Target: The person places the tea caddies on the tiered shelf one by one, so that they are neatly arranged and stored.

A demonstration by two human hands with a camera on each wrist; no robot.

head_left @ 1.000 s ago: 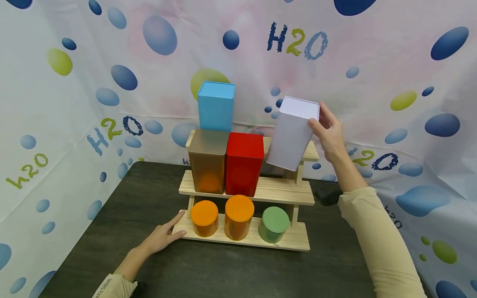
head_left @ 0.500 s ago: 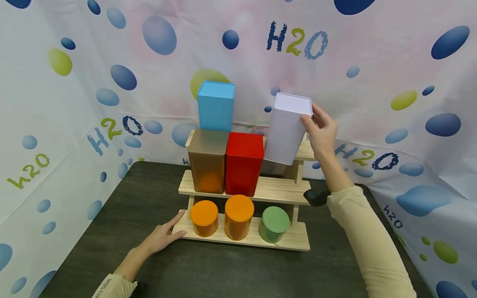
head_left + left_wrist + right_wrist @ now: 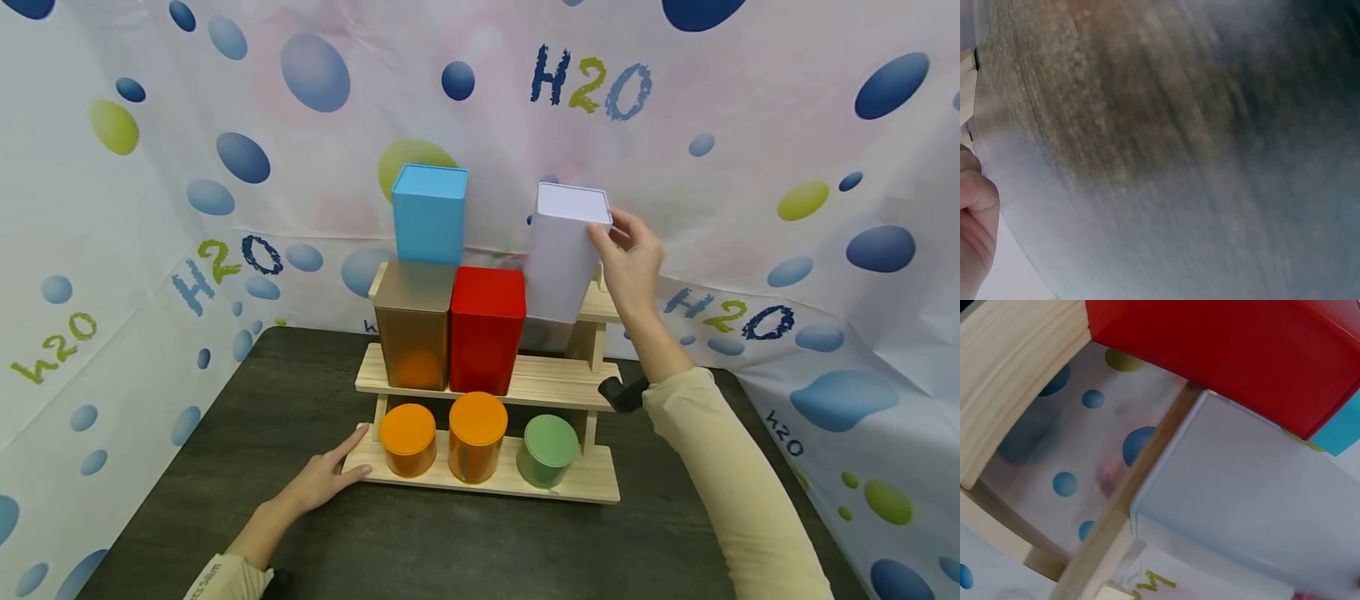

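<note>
My right hand (image 3: 632, 257) grips a tall white box-shaped canister (image 3: 566, 260) near its lid, thumb on the front. The canister is slightly tilted at the top board of a three-tier wooden shelf (image 3: 558, 379); in the right wrist view, the canister's (image 3: 1254, 494) base lies along that board's edge, and I cannot tell whether it rests there. My left hand (image 3: 315, 483) holds the left end of the bottom board, thumb along its front edge. A red canister (image 3: 487, 332) and a brown canister (image 3: 412, 329) stand on the middle tier; a blue canister (image 3: 429, 217) is on top, left.
On the bottom tier stand two orange-lidded round jars, one shorter (image 3: 408, 440) and one taller (image 3: 477, 437), with a green round jar (image 3: 548, 451) to their right. The shelf stands on a dark table (image 3: 420, 546) before a patterned curtain (image 3: 495, 133).
The right hand has carried the white canister left and slightly up in the view, over the top board, bringing it more upright. The left hand keeps its place on the shelf.
</note>
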